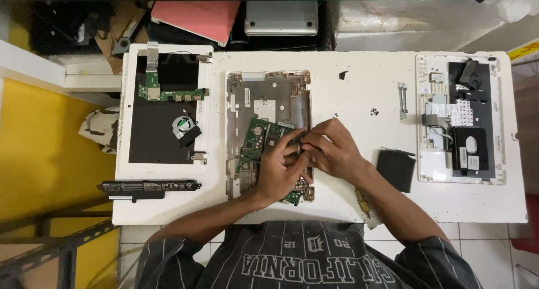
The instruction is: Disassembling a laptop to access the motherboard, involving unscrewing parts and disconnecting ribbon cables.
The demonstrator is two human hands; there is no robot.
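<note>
Both hands meet over the green board (259, 138), which lies tilted in the grey laptop shell (266, 95) on the white tabletop (359, 76). The left hand (281, 168) and right hand (334, 148) touch, their fingers (300, 136) curled together on the board's edge. I cannot tell what they pinch.

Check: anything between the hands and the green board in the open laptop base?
Nothing visible. Left hand and right hand already rest on the green board inside the laptop base, fingers meeting at its right edge. Whether they grip anything is unclear.

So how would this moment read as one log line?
left hand: on green circuit board | right hand: fingertips at board edge | board: in open laptop shell
</note>
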